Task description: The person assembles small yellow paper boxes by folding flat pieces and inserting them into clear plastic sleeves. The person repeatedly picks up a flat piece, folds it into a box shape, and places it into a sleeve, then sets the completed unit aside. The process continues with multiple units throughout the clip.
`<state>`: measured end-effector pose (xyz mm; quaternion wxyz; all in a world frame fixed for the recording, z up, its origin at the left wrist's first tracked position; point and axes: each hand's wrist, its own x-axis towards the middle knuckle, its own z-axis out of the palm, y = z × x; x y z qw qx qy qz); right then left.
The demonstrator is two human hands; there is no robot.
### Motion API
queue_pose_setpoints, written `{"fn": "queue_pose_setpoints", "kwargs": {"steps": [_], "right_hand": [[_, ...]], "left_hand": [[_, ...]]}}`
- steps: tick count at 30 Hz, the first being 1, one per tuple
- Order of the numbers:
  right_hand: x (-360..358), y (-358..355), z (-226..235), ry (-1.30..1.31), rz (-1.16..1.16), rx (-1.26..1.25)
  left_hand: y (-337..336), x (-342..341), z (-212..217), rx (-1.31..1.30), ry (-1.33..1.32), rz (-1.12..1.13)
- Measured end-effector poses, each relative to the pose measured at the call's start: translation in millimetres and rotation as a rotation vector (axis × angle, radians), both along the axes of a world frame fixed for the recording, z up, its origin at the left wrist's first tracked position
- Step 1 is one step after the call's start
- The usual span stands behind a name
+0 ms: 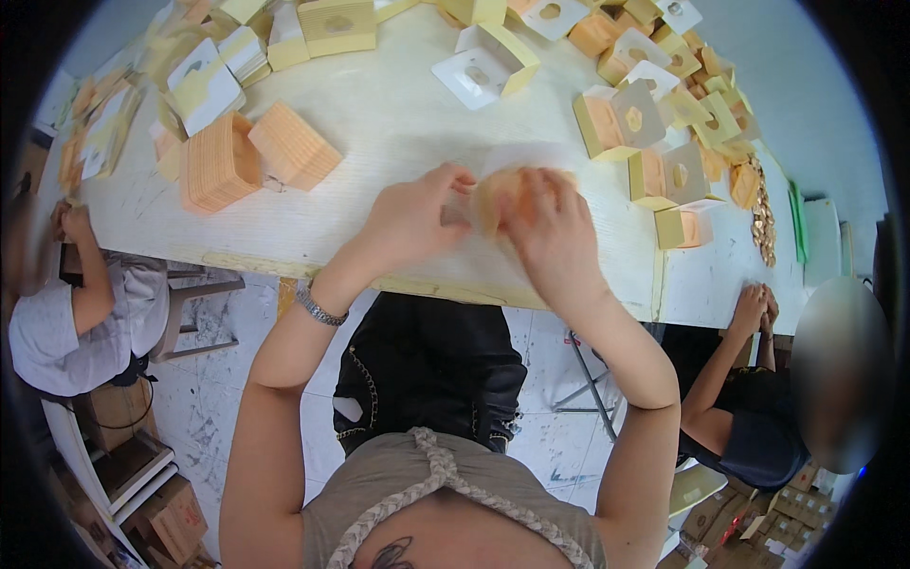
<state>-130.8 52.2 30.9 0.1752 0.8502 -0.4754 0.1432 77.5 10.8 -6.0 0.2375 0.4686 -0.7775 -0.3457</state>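
In front of me, over the table, is a small pale-yellow box (488, 201) with a white flap (531, 155), smeared by motion. My left hand (412, 213) is at its left side, with curled thumb and fingers closed on its edge. From the right my right hand (555, 232) reaches over it, fingers bent down around an orange insert (566, 177) at the box. Its fingertips are blurred and partly hidden. Left of my hands stand two stacks of ribbed orange inserts, a larger stack (213, 171) and a smaller stack (296, 147).
Opened yellow boxes (607, 123) with orange inserts crowd the right side. Flat and folded yellow boxes (336, 28) lie at the far left, and an open box (488, 66) stands beyond my hands. Small gold-coloured pieces (763, 228) lie far right. Two people sit at either side, hands at the table edge.
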Motion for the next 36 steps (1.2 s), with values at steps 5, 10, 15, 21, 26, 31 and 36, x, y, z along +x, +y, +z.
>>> {"fn": "queue_pose_setpoints", "kwargs": {"steps": [5,10,15,21,26,31,36], "right_hand": [[-14,-24,5,-0.186,0.236,0.123],[-6,-28,-1,-0.403,0.452,0.286],[-29,-18,34,-0.145,0.217,0.191],[-37,-27,28,-0.04,0.359,0.216],[-43,-50,19,-0.281,0.449,0.321],[-46,-39,12,-0.15,0.495,0.21],[-39,-31,26,0.054,0.274,0.024]], "left_hand": [[10,-15,1,-0.304,-0.068,0.011],[7,-22,16,-0.093,-0.084,0.121],[-6,-13,18,-0.037,-0.139,0.013],[-4,-13,14,-0.017,-0.171,0.02],[-10,-8,8,-0.023,-0.11,0.029],[-8,-10,3,-0.107,-0.055,0.04],[-6,-8,1,-0.058,-0.033,0.05]]}}
